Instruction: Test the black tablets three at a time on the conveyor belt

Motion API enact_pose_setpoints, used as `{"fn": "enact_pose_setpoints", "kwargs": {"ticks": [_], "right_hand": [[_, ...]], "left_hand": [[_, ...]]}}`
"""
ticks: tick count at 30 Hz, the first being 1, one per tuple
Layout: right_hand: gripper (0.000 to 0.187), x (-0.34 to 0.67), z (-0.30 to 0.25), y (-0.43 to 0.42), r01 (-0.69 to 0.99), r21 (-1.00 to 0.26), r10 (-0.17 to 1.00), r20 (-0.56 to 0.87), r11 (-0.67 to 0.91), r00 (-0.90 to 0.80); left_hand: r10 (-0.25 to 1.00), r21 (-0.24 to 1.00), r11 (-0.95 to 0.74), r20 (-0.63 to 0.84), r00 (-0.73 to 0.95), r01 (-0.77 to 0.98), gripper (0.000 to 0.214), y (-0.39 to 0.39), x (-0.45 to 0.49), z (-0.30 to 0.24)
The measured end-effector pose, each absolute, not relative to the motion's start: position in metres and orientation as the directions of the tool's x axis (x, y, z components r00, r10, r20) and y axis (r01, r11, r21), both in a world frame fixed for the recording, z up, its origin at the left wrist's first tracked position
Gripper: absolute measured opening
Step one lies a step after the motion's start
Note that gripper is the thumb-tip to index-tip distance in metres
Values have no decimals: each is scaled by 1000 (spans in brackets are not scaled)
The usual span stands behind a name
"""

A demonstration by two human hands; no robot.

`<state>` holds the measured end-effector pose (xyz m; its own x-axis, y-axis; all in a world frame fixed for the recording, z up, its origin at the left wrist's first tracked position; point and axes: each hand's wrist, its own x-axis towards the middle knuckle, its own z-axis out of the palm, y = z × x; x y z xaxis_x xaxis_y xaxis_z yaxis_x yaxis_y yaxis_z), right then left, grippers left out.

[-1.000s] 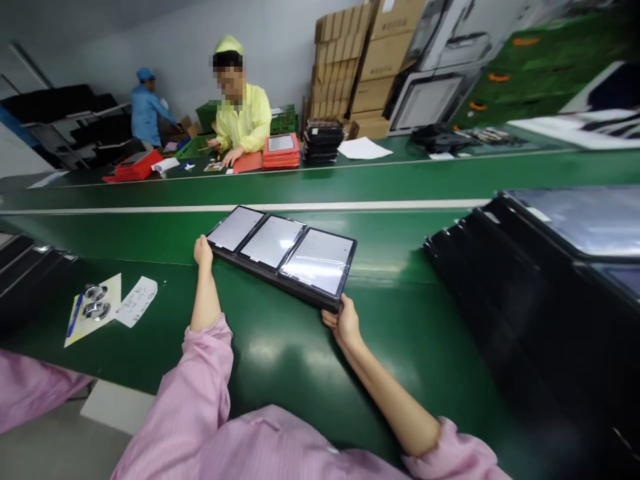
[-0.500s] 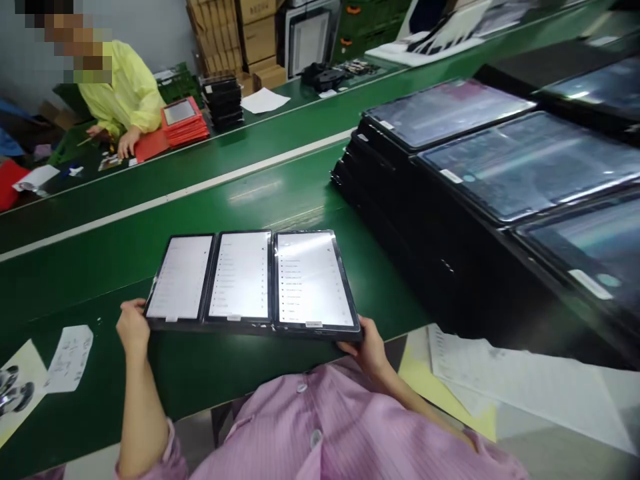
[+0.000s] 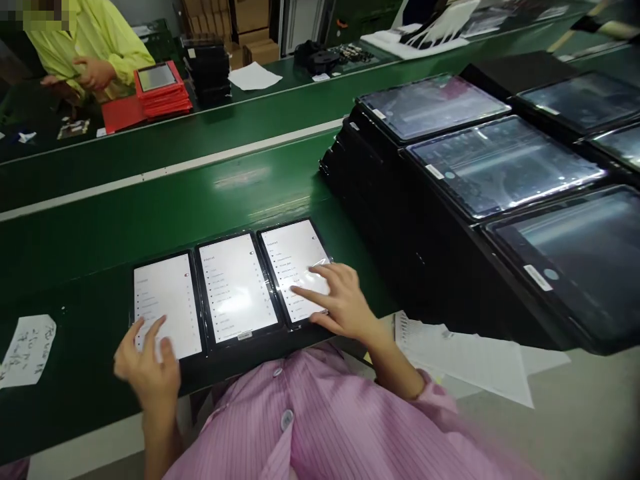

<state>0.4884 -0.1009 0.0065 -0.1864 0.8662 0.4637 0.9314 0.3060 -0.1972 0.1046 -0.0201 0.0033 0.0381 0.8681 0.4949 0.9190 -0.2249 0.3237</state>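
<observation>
Three lit tablets lie side by side in a black tray on the green bench, each showing a white list page. Over the lower part of the left tablet point(image 3: 167, 293) is my left hand point(image 3: 150, 363), its fingers apart and holding nothing. The middle tablet point(image 3: 237, 290) is uncovered, with its heading reading "Internet". My right hand point(image 3: 343, 300) hovers over or touches the right tablet point(image 3: 290, 250), index finger stretched across its list. Whether the fingertips press the glass, I cannot tell.
Stacked black trays of dark tablets point(image 3: 505, 167) rise at the right. A handwritten paper point(image 3: 30, 350) lies at the left, and sheets point(image 3: 455, 360) hang by the bench edge. Across the bench, a person in yellow point(image 3: 95, 40) sits near red cases point(image 3: 163, 93).
Both my hands have let go of the tray's sides and come over the outer tablets. The tray now rests on the bench, closer to me. The co-worker's hands have lifted from the bench.
</observation>
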Motion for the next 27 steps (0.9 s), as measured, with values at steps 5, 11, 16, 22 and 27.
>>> {"fn": "enact_pose_setpoints", "kwargs": {"ticks": [5,11,16,22,27], "right_hand": [[36,473,-2,-74,925,-183,897,362,334,-253],[51,513,-5,-97,921,-305,820,572,242,-26],[52,519,-10,-104,936,-314,710,695,158,114],[44,504,-17,-99,947,-297,766,635,118,104],[54,502,-15,-99,939,-341,795,579,35,181]], "left_hand": [[939,226,-239,300,166,944,62,-21,158,2],[976,153,-194,135,174,969,49,-30,181,3],[985,146,-103,150,81,984,61,-28,166,3],[962,203,113,222,-158,973,84,-22,132,3],[953,216,13,293,-78,976,87,-23,130,7]]}}
